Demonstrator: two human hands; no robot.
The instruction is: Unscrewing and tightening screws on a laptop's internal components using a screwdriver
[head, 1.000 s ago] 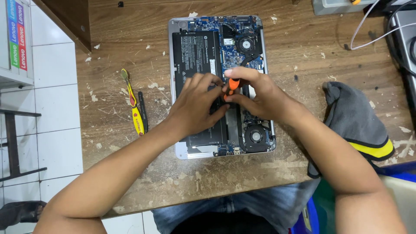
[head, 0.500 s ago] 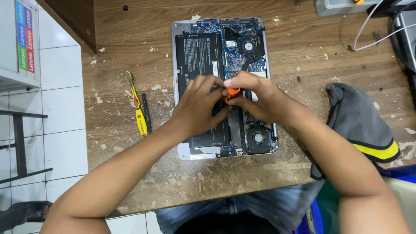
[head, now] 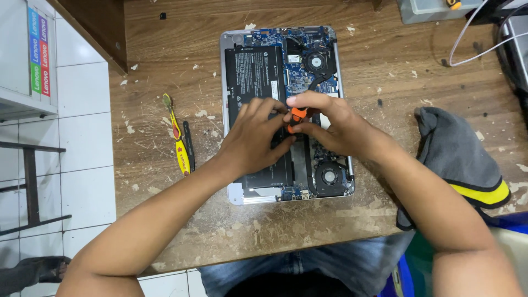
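Observation:
An opened laptop lies bottom up on the wooden table, showing a black battery, a blue circuit board and two fans. My right hand grips an orange-handled screwdriver over the middle of the laptop. My left hand rests on the battery, its fingertips touching the screwdriver's shaft. The tip is hidden under my fingers.
A yellow and red tool and a thin black tool lie left of the laptop. A grey cloth with a yellow stripe lies at the right. White cable and a box sit at the far right. The table edge runs near my lap.
Both hands stay on the screwdriver at the same spot of the laptop; only the view has shifted slightly.

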